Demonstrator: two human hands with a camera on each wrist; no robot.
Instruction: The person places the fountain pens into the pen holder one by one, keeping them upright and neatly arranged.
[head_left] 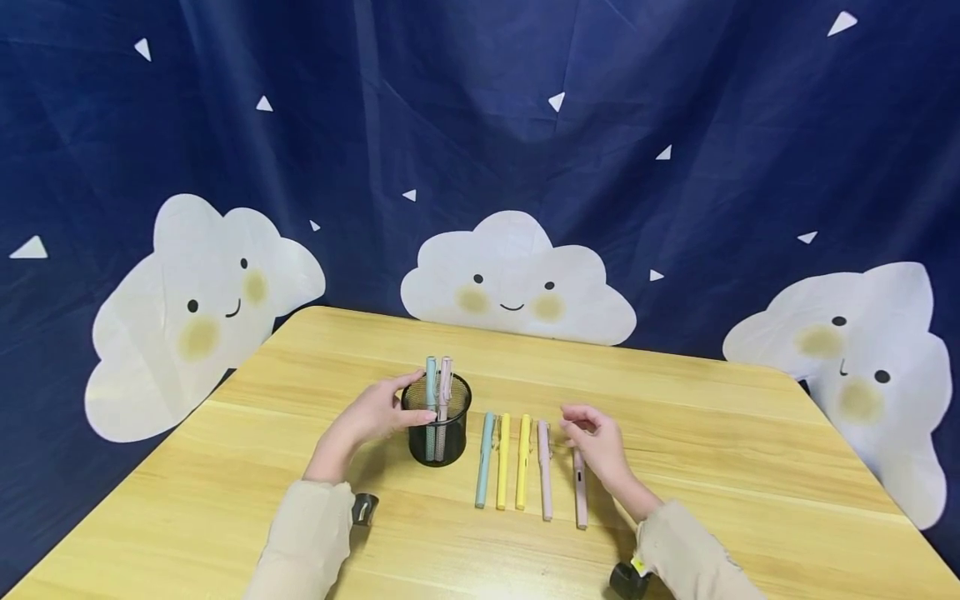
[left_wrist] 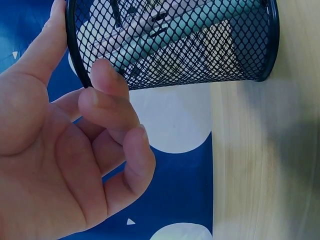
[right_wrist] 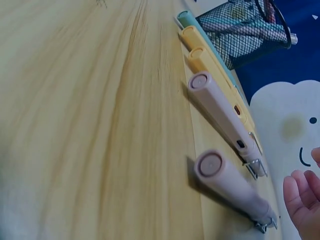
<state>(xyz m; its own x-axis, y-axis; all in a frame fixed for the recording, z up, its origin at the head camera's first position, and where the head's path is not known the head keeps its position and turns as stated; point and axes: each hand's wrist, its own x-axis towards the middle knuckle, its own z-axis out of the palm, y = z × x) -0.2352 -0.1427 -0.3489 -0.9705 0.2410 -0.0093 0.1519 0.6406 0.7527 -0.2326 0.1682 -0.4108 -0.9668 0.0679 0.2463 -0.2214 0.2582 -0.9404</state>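
Note:
My left hand holds the black mesh pen cup by its rim, thumb at the near side and fingers at the far side. Standing in the cup are a teal pen and a pale pink pen. On the table to its right lie a teal pen, two yellow pens and two pale purple pens, roughly side by side. My right hand is over the top end of the rightmost purple pen, fingers loosely bent and holding nothing; that end is hidden in the head view.
The wooden table reaches back to a dark blue curtain printed with smiling clouds and white triangles. A black strap piece shows at the left wrist, another black piece at the right wrist.

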